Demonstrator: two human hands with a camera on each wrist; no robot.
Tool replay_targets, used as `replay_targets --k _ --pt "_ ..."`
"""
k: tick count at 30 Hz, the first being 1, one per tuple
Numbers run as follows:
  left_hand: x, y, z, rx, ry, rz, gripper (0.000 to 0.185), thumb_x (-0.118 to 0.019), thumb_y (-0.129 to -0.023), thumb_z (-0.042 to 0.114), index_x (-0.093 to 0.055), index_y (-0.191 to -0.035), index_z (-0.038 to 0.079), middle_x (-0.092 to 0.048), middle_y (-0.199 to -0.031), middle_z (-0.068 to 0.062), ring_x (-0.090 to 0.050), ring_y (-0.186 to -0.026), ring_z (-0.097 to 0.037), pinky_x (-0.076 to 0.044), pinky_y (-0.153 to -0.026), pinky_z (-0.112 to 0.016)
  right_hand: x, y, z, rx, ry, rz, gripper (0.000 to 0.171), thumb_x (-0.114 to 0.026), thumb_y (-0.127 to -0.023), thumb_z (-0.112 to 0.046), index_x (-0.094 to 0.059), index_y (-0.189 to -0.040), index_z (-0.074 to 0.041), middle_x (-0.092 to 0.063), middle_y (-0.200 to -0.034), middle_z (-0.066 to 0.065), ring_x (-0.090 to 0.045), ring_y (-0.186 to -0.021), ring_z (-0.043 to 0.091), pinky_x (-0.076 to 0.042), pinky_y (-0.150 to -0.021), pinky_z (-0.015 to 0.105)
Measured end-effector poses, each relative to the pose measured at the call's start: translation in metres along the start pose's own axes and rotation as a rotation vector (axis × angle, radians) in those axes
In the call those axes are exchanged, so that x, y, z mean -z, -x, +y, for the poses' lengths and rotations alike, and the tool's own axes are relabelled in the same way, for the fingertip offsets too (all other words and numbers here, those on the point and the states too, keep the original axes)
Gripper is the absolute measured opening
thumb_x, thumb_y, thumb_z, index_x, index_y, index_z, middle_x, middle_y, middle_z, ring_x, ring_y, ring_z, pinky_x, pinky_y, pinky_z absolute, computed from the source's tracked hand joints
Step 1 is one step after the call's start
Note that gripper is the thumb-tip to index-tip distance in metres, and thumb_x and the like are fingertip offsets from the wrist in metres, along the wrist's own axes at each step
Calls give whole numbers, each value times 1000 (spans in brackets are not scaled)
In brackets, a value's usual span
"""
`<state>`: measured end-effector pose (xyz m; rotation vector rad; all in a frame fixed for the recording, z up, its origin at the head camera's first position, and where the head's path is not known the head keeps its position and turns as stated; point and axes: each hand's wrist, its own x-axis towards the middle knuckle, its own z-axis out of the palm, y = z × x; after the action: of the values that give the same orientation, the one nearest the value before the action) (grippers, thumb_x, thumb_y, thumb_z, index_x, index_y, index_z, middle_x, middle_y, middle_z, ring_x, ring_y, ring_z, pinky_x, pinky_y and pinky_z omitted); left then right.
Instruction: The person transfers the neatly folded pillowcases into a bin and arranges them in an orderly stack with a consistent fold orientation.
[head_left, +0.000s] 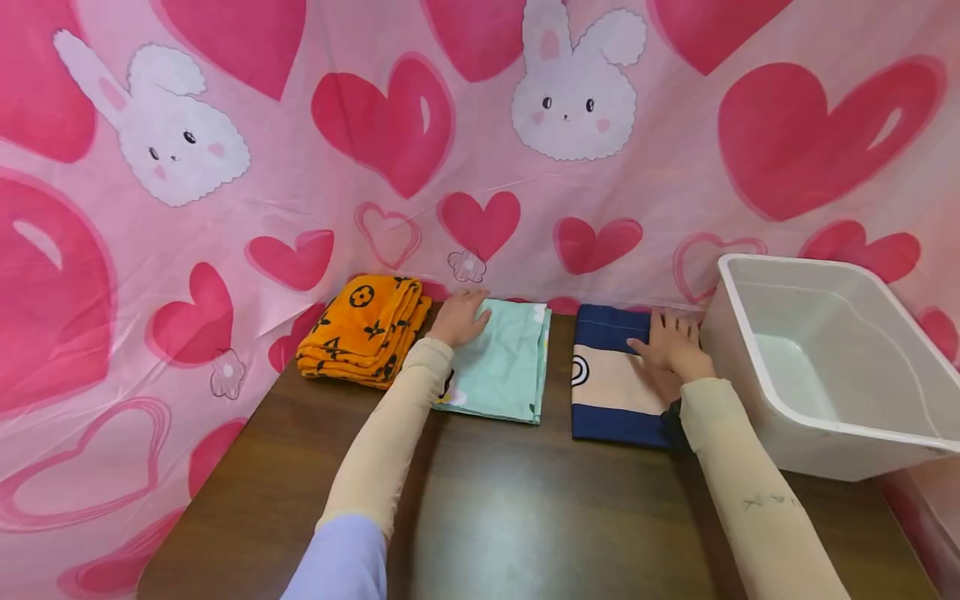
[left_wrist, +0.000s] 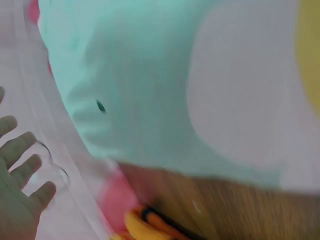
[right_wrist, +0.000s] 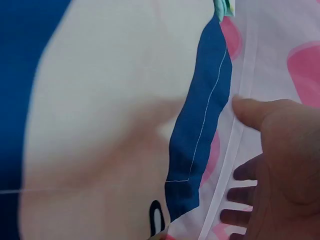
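An orange towel (head_left: 365,331), folded and patterned in black, is lying just left of the left hand (head_left: 459,317), close to it but not touching; the left wrist view is catching only a sliver of the orange towel (left_wrist: 137,226) at the bottom edge

The left hand is resting flat on the far left corner of a folded mint cloth (head_left: 502,367), fingers straight and spread, gripping nothing. In the left wrist view the left hand (left_wrist: 17,200) is showing at the lower left with fingers (left_wrist: 25,170) extended against the pink sheet (left_wrist: 65,200), and the mint cloth (left_wrist: 140,80) is filling the space to its right, blurred

A strip of bare worktop (head_left: 480,508) is separating the mint cloth from a folded navy-and-cream cloth (head_left: 611,379), which is lying under and to the left of the right hand (head_left: 671,343). The right hand is lying palm down on that cloth's far right part, fingers straight and slightly fanned, holding nothing. In the right wrist view the right hand (right_wrist: 280,165) is open, thumb pointing at the navy-and-cream cloth (right_wrist: 115,100) beside it

A white tub (head_left: 832,367) is standing just right of the right hand, tilted, near the wrist

The pink sheet (head_left: 247,167) with hearts and bunnies is hanging behind both hands
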<state>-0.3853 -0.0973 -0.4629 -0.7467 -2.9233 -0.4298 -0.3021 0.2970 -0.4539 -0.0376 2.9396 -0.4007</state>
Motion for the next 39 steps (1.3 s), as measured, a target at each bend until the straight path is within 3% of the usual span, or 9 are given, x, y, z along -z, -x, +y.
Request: replay_targets --k 3,10,15,18,24,26,29,31,39 --pt "-6 1 11 -75 21 25 45 -55 -104 22 -55 -144 3 -58 -145 -14 -50 -137 -33 -36 -117 -46 -4 6 0 -29 37 -45 88 -53 -101 -42 -14 -151 19 -15 -153 46 -13 -140 66 -9 -115 73" --pt "-27 13 50 -174 75 -33 36 -60 -101 17 -64 -134 4 -65 -132 -15 -58 -125 -33 -44 -108 -46 -17 19 5 -14 55 -106 59 -48 -102 -20 -35 -144 19 -37 -141 44 -32 -127 60 -25 -111 71" --pt "-49 19 84 -240 47 -55 31 -59 -100 19 -69 -127 7 -69 -120 -11 -63 -112 -29 -50 -97 -41 -23 24 11 -57 63 -122 62 -62 -84 -2 -34 -133 25 -37 -130 47 -35 -116 57 -38 -102 70" --pt "-58 20 104 -240 28 -77 29 -58 -101 20 -71 -124 9 -70 -116 -7 -64 -108 -25 -52 -94 -37 -25 23 14 -87 100 -134 65 -70 -72 1 -37 -122 25 -38 -120 46 -37 -108 55 -42 -98 67" --pt "-70 15 134 -207 -3 -34 20 -59 -97 21 -75 -104 11 -73 -98 -4 -68 -92 -23 -55 -80 -35 -26 17 21 -149 146 -144 71 -83 -53 3 -42 -107 22 -41 -104 37 -46 -92 45 -53 -82 59" --pt "-74 12 140 -176 -31 -34 18 -59 -98 23 -73 -94 11 -71 -91 -5 -68 -87 -23 -55 -74 -36 -25 16 23 -169 138 -138 59 -81 -66 0 -45 -106 23 -44 -102 38 -52 -88 45 -55 -77 59" --pt "-81 7 148 -120 -65 -62 24 -59 -100 29 -67 -83 13 -69 -87 -6 -67 -84 -24 -54 -69 -38 -21 17 24 -191 111 -136 39 -65 -90 -10 -52 -107 22 -52 -103 38 -60 -89 45 -56 -75 60" --pt "-84 4 153 -92 -80 -79 27 -58 -101 30 -65 -80 14 -69 -88 -6 -68 -84 -24 -55 -69 -38 -19 18 24 -193 86 -136 41 -51 -102 -18 -56 -110 21 -57 -106 37 -63 -93 47 -56 -77 62" --pt "-81 0 168 -35 -81 -118 31 -61 -101 37 -68 -87 11 -72 -89 -6 -70 -83 -22 -54 -65 -33 -20 22 25 -139 57 -143 39 -46 -103 -20 -65 -103 13 -64 -105 37 -64 -93 52 -54 -81 64"
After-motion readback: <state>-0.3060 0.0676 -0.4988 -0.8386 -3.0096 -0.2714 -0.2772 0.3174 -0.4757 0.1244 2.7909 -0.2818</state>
